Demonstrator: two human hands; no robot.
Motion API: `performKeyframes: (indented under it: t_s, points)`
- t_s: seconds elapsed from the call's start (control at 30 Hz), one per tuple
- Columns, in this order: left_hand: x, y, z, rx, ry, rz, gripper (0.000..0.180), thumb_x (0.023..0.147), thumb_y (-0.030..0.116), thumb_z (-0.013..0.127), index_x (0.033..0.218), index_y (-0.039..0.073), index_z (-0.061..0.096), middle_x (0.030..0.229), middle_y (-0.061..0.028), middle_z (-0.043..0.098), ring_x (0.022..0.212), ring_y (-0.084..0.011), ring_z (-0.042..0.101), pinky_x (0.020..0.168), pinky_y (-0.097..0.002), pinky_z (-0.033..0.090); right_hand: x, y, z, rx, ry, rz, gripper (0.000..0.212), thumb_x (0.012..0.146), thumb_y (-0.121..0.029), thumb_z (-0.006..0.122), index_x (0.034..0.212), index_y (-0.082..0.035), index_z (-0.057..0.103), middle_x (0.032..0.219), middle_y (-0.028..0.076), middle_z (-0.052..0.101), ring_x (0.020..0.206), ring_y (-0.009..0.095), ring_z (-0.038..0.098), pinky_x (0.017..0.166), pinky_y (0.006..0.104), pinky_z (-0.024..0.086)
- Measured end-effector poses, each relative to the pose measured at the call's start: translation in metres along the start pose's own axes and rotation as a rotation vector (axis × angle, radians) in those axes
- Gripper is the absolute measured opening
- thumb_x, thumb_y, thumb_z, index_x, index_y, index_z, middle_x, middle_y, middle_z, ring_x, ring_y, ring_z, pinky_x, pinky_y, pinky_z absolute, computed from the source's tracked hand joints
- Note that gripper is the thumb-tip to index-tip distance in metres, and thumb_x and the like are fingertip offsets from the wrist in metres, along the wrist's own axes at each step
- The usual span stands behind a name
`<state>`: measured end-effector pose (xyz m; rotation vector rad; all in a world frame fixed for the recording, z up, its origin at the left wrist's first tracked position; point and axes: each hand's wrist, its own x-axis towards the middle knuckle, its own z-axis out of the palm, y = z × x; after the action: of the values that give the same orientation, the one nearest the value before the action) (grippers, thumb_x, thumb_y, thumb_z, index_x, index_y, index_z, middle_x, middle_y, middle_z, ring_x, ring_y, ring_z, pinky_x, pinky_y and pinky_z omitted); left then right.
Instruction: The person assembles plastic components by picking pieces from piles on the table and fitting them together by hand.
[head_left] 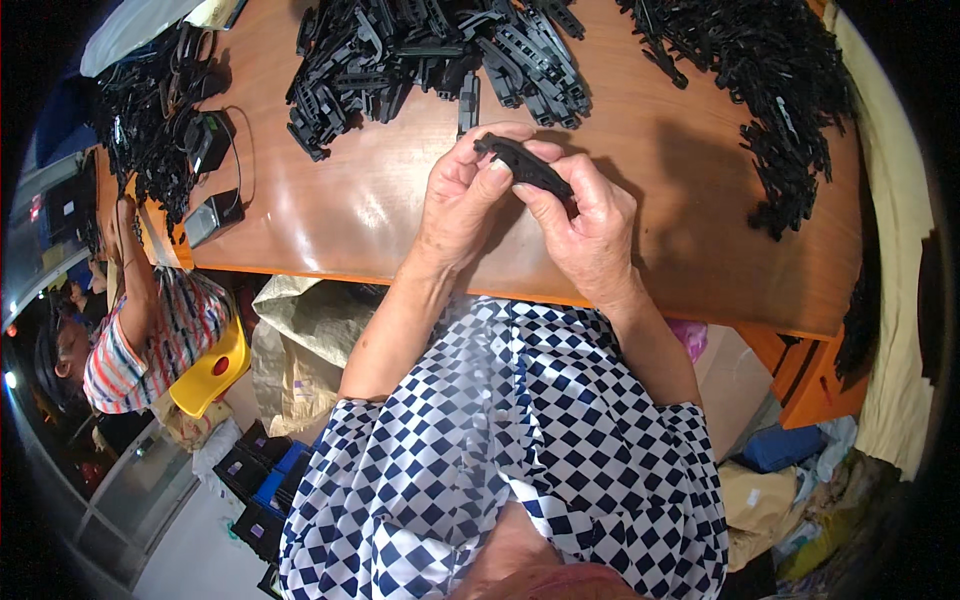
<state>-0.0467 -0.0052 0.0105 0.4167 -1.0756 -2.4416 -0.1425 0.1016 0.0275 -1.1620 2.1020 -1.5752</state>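
A narrow black plastic part [527,166] is held over the near side of the wooden table [340,200]. The fingers of my left hand [462,195] close round its left end, with the thumb pressed on its face. My right hand [592,222] pinches the other end between thumb and fingers. Just beyond my left fingers, a single dark grey plastic part [468,102] lies at the near edge of a heap of similar grey parts [385,62]. My fingers partly cover the held piece.
Another heap of black parts [770,95] spreads along the table's right side. At the left lie more black pieces [150,115] and two small black boxes [213,217] with a cable. A person in a striped shirt [155,340] sits on a yellow chair [213,372] at the left.
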Motion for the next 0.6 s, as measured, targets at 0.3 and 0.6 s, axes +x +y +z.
performKeyframes:
  t_s: [0.3, 0.6]
  points:
    - [-0.013, 0.019, -0.023, -0.115, 0.203, -0.040, 0.011, 0.093, 0.013, 0.052, 0.088, 0.004, 0.050, 0.098, -0.0174, 0.060, 0.084, -0.0265, 0.065, 0.075, -0.0393, 0.055, 0.028, 0.040, -0.059, -0.213, -0.311, -0.012, 0.020, 0.083, -0.013, 0.067, 0.096, 0.001, 0.059, 0.075, 0.008, 0.059, 0.066, 0.013, 0.056, 0.061, 0.0280, 0.046]
    - [0.008, 0.055, -0.040, 1.660, 0.120, 0.255, 0.014, 0.087, 0.005, 0.057, 0.101, 0.004, 0.061, 0.093, -0.0109, 0.063, 0.078, -0.0280, 0.063, 0.067, -0.0355, 0.050, 0.104, 0.077, -0.087, -0.892, -0.210, -0.227, 0.016, 0.086, -0.014, 0.059, 0.093, -0.002, 0.051, 0.089, 0.016, 0.057, 0.081, 0.038, 0.059, 0.066, 0.0437, 0.049]
